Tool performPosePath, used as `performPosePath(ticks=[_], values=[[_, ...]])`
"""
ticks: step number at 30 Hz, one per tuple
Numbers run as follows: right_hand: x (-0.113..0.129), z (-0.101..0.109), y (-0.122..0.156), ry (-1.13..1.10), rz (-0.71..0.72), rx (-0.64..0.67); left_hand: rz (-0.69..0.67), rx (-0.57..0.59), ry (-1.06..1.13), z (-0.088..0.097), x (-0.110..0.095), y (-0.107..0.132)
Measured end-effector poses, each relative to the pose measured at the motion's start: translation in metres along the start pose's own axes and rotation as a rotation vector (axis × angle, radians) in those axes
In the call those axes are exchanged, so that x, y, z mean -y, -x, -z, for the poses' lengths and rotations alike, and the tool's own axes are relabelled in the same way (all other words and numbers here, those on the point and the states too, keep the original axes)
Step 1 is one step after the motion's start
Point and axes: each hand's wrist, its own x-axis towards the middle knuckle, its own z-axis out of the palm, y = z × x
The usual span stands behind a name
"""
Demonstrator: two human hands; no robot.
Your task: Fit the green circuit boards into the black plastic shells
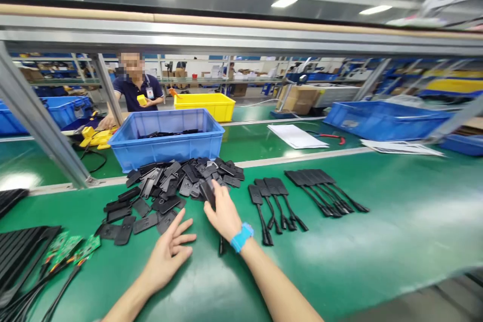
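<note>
My right hand (224, 211), with a blue band at the wrist, grips a flat black cable box (207, 193) between thumb and fingers. Below the palm a black cable end (221, 247) sticks out; the hand hides the rest. Fingers spread and holding nothing, my left hand (170, 247) hovers just in front of a heap of black plastic covers (169, 181). To the right lie finished-looking black cable boxes in two groups, a nearer one (255, 194) and a farther one (309, 178), their cables toward me.
A blue bin (166, 148) holding black parts stands behind the heap. Green circuit boards with wires (70, 249) and black strips (22, 251) lie at left. Farther back are a yellow bin (206, 105), papers (297, 137), another blue bin (388, 121) and a co-worker (138, 90).
</note>
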Motion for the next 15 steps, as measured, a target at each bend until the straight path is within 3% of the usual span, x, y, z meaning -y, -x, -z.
performPosePath(ticks=[2,6,15], values=[[-0.018,0.019,-0.011,0.234,-0.184,-0.020,0.004,-0.026,-0.012,0.004,0.003,-0.001],[-0.045,0.043,-0.017,0.545,-0.468,0.082,-0.006,-0.031,-0.044,0.008,0.007,-0.002],[-0.086,0.033,-0.021,0.554,-0.543,0.212,0.022,0.004,-0.170,0.006,-0.003,-0.001]])
